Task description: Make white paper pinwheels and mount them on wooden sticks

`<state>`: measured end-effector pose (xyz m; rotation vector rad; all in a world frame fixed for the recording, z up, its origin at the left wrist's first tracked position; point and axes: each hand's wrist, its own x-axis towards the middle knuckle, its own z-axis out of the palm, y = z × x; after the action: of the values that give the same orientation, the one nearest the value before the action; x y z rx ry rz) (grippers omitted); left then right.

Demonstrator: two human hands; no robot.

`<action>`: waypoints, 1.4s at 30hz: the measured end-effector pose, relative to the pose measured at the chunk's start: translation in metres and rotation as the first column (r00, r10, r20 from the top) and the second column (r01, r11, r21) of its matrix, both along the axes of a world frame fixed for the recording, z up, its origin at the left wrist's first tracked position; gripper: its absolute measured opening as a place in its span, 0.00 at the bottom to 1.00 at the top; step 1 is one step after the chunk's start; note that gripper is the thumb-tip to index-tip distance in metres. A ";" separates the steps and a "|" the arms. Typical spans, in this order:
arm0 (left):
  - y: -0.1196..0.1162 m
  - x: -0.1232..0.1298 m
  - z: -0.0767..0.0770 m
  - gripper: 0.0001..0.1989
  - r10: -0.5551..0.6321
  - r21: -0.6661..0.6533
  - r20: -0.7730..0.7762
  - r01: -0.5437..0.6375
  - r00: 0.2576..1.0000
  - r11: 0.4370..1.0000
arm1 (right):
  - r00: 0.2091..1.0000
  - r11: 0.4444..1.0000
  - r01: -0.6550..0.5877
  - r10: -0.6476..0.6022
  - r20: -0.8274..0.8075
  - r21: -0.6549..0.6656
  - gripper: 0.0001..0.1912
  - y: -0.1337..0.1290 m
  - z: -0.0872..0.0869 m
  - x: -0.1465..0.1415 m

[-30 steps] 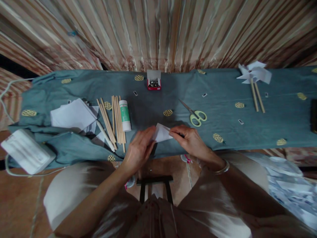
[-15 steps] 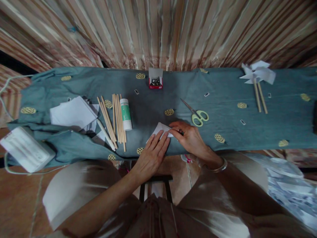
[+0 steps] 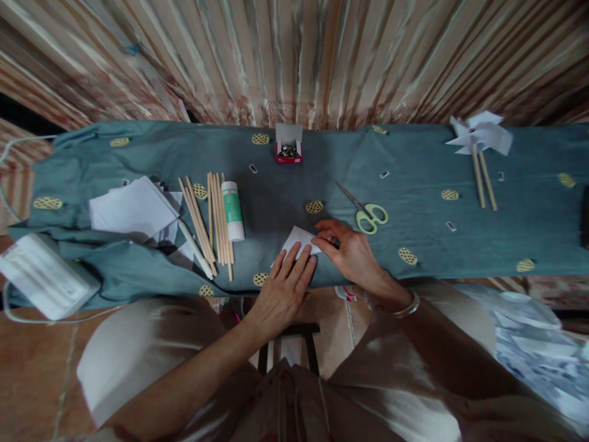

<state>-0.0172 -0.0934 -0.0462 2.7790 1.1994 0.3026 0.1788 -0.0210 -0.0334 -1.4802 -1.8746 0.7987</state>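
My knees in pale trousers (image 3: 133, 350) spread below my hands, with tiled floor (image 3: 37, 362) and a dark frame (image 3: 299, 331) showing between and beside them. Beyond my right forearm lies something blue and white (image 3: 534, 344), crumpled, that I can't make out.

My left hand (image 3: 284, 288) lies flat at the near edge of the table, fingers a little apart and pressed on a small piece of white paper (image 3: 298, 236). The paper sticks out past those fingertips. My right hand (image 3: 350, 252), a bracelet (image 3: 407, 308) at its wrist, has curled fingers at the paper's right edge; I can't tell whether thumb and forefinger are pinching it.

Under both runs a grey-green cloth (image 3: 427, 233) printed with yellow pineapples, smooth near my hands, bunched in folds far to the left by a white case (image 3: 50, 276) with a cable. Left of my left hand are a white rod (image 3: 196, 250), wooden sticks (image 3: 225, 230), a glue stick (image 3: 232, 212) and stacked paper (image 3: 131, 209). Just beyond my right hand lie green-handled scissors (image 3: 372, 218).

Farther out, ahead of my fingers, an open red-and-white box (image 3: 289, 155) holds shiny metal bits; white pinwheels (image 3: 493, 140) on two sticks lie well off to the right. Behind the table hangs a striped, pleated curtain (image 3: 299, 61).
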 end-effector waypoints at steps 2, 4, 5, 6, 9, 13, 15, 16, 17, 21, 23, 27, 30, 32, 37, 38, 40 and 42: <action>0.000 0.000 0.000 0.29 -0.001 0.000 0.002 0.001 1.000 1.000 | 1.000 1.000 0.005 -0.005 0.000 -0.002 0.11 0.000 0.000 0.000; 0.000 0.001 0.000 0.29 -0.001 0.001 0.003 0.001 1.000 1.000 | 1.000 1.000 0.004 -0.004 0.007 0.000 0.11 0.000 0.001 -0.001; 0.000 0.001 0.001 0.29 -0.001 -0.002 0.003 0.001 1.000 1.000 | 1.000 1.000 0.003 -0.003 0.011 0.001 0.11 0.000 0.001 -0.001; 0.000 0.001 0.001 0.29 -0.001 -0.005 0.003 0.001 1.000 1.000 | 1.000 1.000 0.003 -0.003 0.015 0.003 0.11 0.000 0.001 -0.001; 0.000 0.002 0.000 0.30 0.003 -0.013 0.004 -0.003 1.000 1.000 | 1.000 1.000 0.003 -0.003 0.020 -0.002 0.11 0.001 0.002 -0.001; 0.000 0.002 -0.001 0.30 0.002 -0.021 0.001 -0.002 1.000 1.000 | 1.000 1.000 0.004 -0.004 0.028 -0.016 0.11 0.001 0.004 -0.002; 0.000 0.002 0.000 0.30 -0.001 -0.027 0.005 0.001 1.000 1.000 | 0.999 1.000 0.013 -0.012 0.032 -0.017 0.11 0.002 0.004 -0.003; 0.001 0.002 0.000 0.30 -0.002 -0.031 0.006 0.002 1.000 1.000 | 0.999 1.000 0.016 -0.016 0.034 -0.017 0.10 0.002 0.004 -0.003; 0.001 0.002 0.000 0.30 -0.001 -0.036 0.004 0.001 1.000 0.999 | 0.999 1.000 0.018 -0.017 0.036 -0.016 0.10 0.002 0.003 -0.003; 0.001 0.002 0.000 0.30 0.000 -0.031 -0.003 0.000 1.000 1.000 | 0.998 1.000 0.006 -0.007 0.060 0.012 0.10 0.000 0.002 -0.003; 0.000 0.002 -0.002 0.30 -0.003 -0.017 0.000 0.003 1.000 1.000 | 0.996 0.998 -0.004 -0.002 0.088 0.059 0.11 -0.002 0.002 -0.003; -0.001 0.002 -0.005 0.29 0.003 -0.015 0.019 -0.003 1.000 1.000 | 0.989 0.987 -0.037 0.014 0.146 0.156 0.16 -0.009 0.003 -0.003; -0.001 0.002 -0.006 0.28 0.010 -0.017 0.048 -0.009 0.999 1.000 | 0.987 0.984 -0.062 0.036 0.154 0.170 0.19 -0.015 0.001 -0.005; -0.001 0.003 -0.004 0.28 0.007 -0.018 0.069 -0.006 0.998 1.000 | 0.988 0.983 -0.069 0.043 0.149 0.171 0.21 -0.018 -0.001 -0.007; 0.001 0.003 -0.002 0.28 -0.007 -0.050 0.082 0.011 0.997 0.999 | 0.988 0.981 -0.066 0.039 0.152 0.180 0.23 -0.019 -0.006 -0.009; 0.001 0.002 -0.001 0.28 -0.009 -0.041 0.080 0.013 0.997 0.999 | 0.988 0.982 -0.067 0.040 0.149 0.178 0.23 -0.019 -0.007 -0.009; 0.001 -0.001 -0.001 0.26 -0.019 -0.018 0.077 0.020 0.997 1.000 | 0.989 0.983 -0.073 0.050 0.138 0.170 0.23 -0.018 -0.008 -0.007; -0.002 -0.007 -0.002 0.27 -0.025 -0.007 0.070 0.026 0.997 1.000 | 0.991 0.984 -0.078 0.059 0.120 0.157 0.22 -0.018 -0.008 -0.003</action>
<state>-0.0241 -0.0950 -0.0486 2.7502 1.1456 0.3887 0.1761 -0.0392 -0.0410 -1.3928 -2.0347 0.5873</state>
